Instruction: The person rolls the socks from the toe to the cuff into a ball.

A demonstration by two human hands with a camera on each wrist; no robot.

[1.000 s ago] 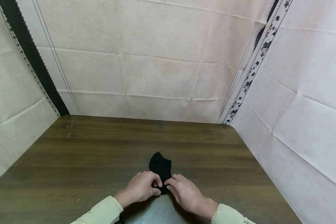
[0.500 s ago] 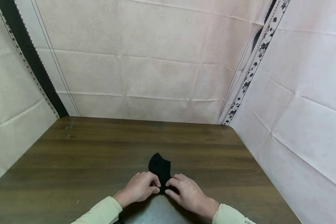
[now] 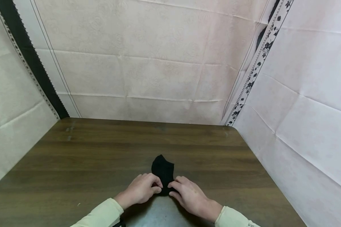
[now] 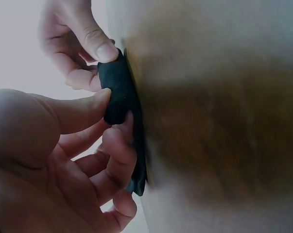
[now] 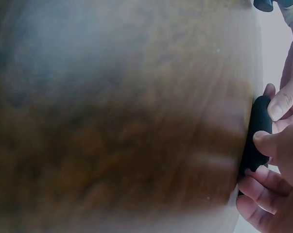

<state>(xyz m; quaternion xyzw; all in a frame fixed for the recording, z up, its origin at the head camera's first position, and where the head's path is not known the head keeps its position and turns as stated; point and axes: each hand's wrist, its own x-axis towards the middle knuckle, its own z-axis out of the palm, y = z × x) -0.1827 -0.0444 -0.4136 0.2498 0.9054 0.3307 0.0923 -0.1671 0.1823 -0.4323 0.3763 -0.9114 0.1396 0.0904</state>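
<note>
I had the black cloth (image 3: 163, 170) on the near part of the table (image 3: 102, 154), about midway across, with a hand at either side of its near end. My left hand (image 3: 143, 189) was nearly closed, pinching the left of that end between thumb and curled fingers. My right hand (image 3: 189, 194) was bent in much the same way, its thumb pressed to the right of the same end and its fingers curled against the cloth. Close up, the part I gripped was a thick roll or fold; I could not tell which. My thumbs were near each other but apart. Beyond my fingers the cloth lay flat, its far edge curving between two corners. My pale sleeves (image 3: 100, 214) reached to the wrists. To the left, a tiny pale speck (image 3: 79, 204) lay on the table. Behind stood a pale, creased wall covering (image 3: 159, 75).
</note>
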